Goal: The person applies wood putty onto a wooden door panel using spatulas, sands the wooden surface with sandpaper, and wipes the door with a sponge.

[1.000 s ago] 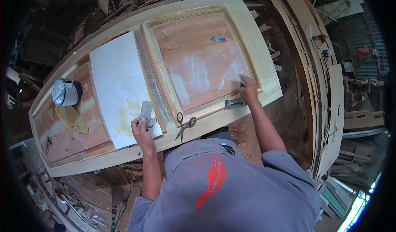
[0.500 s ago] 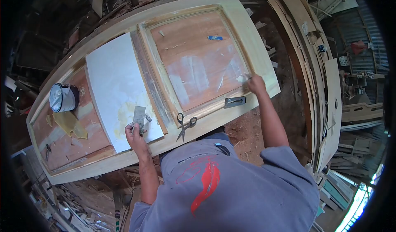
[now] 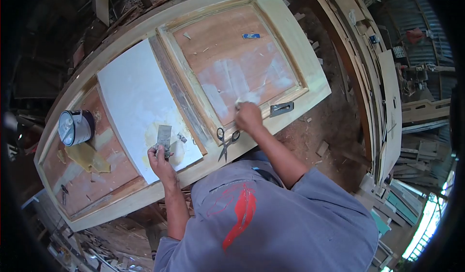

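My left hand [image 3: 163, 164] grips a flat grey scraper blade [image 3: 164, 134], held upright over the lower end of a white sheet [image 3: 128, 88]. On the sheet beside it are a small dark scrap and yellowish stains. My right hand [image 3: 249, 118] is closed above the lower edge of a recessed wooden door panel [image 3: 225, 35]. Something pale shows at its fingertips, too small to make out. White filler smears [image 3: 232, 78] spread over the panel just beyond that hand. Black-handled scissors [image 3: 224, 148] lie on the door frame between my hands.
A dark grey tool [image 3: 282, 109] rests on the frame to the right. A small blue item [image 3: 251, 36] lies on the upper panel. At left, a paint can [image 3: 77, 128] stands beside a yellow sheet [image 3: 89, 158]. Long boards [image 3: 361, 78] stand along the right.
My right hand has swept left and toward me across the panel, from its right edge to near the scissors. My left hand keeps its hold on the scraper blade. The view has shifted slightly.
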A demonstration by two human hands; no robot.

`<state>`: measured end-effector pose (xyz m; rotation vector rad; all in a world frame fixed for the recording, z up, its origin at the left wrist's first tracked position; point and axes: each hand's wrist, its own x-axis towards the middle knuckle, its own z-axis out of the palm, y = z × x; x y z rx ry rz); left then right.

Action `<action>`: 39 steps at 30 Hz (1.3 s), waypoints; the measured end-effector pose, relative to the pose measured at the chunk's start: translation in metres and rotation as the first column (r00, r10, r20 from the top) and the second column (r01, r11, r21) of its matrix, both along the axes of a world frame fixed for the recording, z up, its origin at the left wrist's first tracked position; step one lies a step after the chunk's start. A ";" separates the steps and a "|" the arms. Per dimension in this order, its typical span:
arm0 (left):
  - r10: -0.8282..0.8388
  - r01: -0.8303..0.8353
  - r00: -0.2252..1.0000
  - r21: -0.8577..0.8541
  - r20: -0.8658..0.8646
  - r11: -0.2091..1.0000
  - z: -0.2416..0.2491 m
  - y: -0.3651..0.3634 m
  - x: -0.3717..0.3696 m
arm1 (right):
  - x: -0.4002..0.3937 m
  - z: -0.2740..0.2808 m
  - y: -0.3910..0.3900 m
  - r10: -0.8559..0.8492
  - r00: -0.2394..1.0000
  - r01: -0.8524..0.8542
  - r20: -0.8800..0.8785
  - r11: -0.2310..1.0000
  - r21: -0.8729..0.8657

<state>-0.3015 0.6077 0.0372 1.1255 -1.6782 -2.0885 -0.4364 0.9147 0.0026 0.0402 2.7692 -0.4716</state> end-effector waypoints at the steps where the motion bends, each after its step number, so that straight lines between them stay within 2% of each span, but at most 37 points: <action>1: -0.012 0.012 1.000 -0.006 0.002 1.000 0.001 -0.004 0.000 | 0.009 -0.004 -0.013 0.043 0.999 -0.043 -0.008 0.998 -0.041; 4: -0.030 0.030 1.000 -0.015 0.003 0.999 0.002 -0.011 -0.007 | 0.017 0.016 -0.029 0.162 0.983 -0.152 0.089 0.983 -0.107; 6: -0.027 0.028 1.000 -0.029 0.012 0.999 0.005 -0.017 -0.012 | 0.002 -0.002 0.008 0.138 0.989 -0.119 0.044 0.945 -0.304; 7: -0.029 0.029 1.000 -0.035 -0.001 0.999 0.007 -0.019 -0.016 | -0.015 -0.023 0.043 0.028 1.000 -0.030 -0.013 0.972 -0.232; 8: -0.027 0.027 1.000 -0.041 -0.007 0.999 0.009 -0.020 -0.017 | -0.042 -0.016 0.081 -0.070 0.997 0.074 0.031 0.983 -0.167; 9: -0.028 0.027 1.000 -0.047 -0.010 0.999 0.011 -0.021 -0.016 | -0.062 -0.027 0.127 -0.113 0.976 0.084 -0.189 0.984 -0.156; 10: -0.034 0.034 0.999 -0.061 0.007 0.998 0.012 -0.022 -0.015 | -0.090 -0.005 0.162 -0.060 0.998 0.061 -0.013 0.989 0.134; 11: -0.040 0.041 0.999 -0.074 0.020 0.996 0.013 -0.022 -0.015 | -0.105 -0.005 0.189 -0.195 0.955 0.202 -0.222 0.979 0.009; 13: -0.052 0.055 0.998 -0.091 0.034 0.994 0.013 -0.019 -0.017 | -0.128 -0.010 0.220 -0.265 0.930 0.291 -0.255 0.954 0.070; 16: -0.062 0.066 0.997 -0.102 0.043 0.993 0.015 -0.011 -0.024 | -0.136 -0.036 0.219 -0.124 0.968 0.164 -0.219 0.971 0.173; 18: -0.066 0.070 0.997 -0.100 0.047 0.993 0.021 -0.003 -0.031 | -0.119 -0.059 0.197 -0.010 0.942 0.037 -0.334 0.997 0.073; 19: -0.080 0.084 0.996 -0.096 0.046 0.992 0.023 0.001 -0.037 | -0.111 -0.054 0.168 -0.034 0.987 0.051 -0.156 0.993 0.106; 20: -0.092 0.096 0.995 -0.091 0.047 0.991 0.026 0.004 -0.040 | -0.095 -0.018 0.122 -0.073 0.997 0.074 -0.036 0.997 0.029; 21: -0.102 0.106 0.994 -0.086 0.046 0.991 0.027 0.008 -0.044 | -0.079 -0.030 0.091 -0.100 0.994 0.097 -0.040 0.992 -0.085; 22: -0.115 0.118 0.993 -0.081 0.038 0.990 0.027 0.012 -0.049 | -0.060 -0.009 0.059 0.129 0.990 -0.131 0.048 0.991 0.037; 23: -0.128 0.130 0.991 -0.076 0.033 0.989 0.027 0.014 -0.051 | -0.044 -0.005 0.024 -0.048 0.997 0.050 0.054 0.998 -0.049; 26: -0.137 0.137 0.990 -0.067 0.004 0.988 0.037 0.026 -0.059 | -0.018 0.008 -0.022 0.126 0.989 -0.115 0.073 0.984 -0.138; 28: -0.128 0.127 0.992 -0.066 -0.011 0.990 0.041 0.029 -0.062 | -0.018 0.004 -0.009 0.224 0.974 -0.213 0.040 0.958 -0.192; 30: -0.092 0.091 0.996 -0.070 -0.014 0.993 0.039 0.026 -0.053 | -0.050 -0.021 0.050 0.265 0.964 -0.259 0.005 0.945 -0.199; 31: -0.088 0.086 0.996 -0.078 -0.015 0.993 0.038 0.023 -0.048 | -0.079 -0.029 0.081 -0.069 0.998 0.069 0.009 0.975 -0.213; 32: -0.083 0.082 0.996 -0.085 -0.011 0.993 0.037 0.020 -0.042 | -0.106 -0.019 0.126 0.254 0.967 -0.252 -0.001 0.961 0.117; 33: -0.080 0.079 0.997 -0.093 -0.006 0.993 0.036 0.018 -0.035 | -0.131 -0.003 0.154 -0.106 0.994 0.106 -0.031 0.994 -0.017; 34: -0.063 0.063 0.998 -0.105 0.004 0.993 0.035 0.017 -0.028 | -0.150 -0.021 0.191 -0.015 0.951 0.036 -0.308 0.997 0.063; 36: -0.033 0.035 0.999 -0.124 0.019 0.992 0.030 0.017 -0.022 | -0.173 -0.013 0.210 -0.246 0.937 0.275 -0.247 0.957 0.090; 39: -0.010 0.012 1.000 -0.104 0.021 0.994 0.025 0.023 -0.015 | -0.168 -0.034 0.189 -0.117 0.953 0.152 -0.278 0.982 0.108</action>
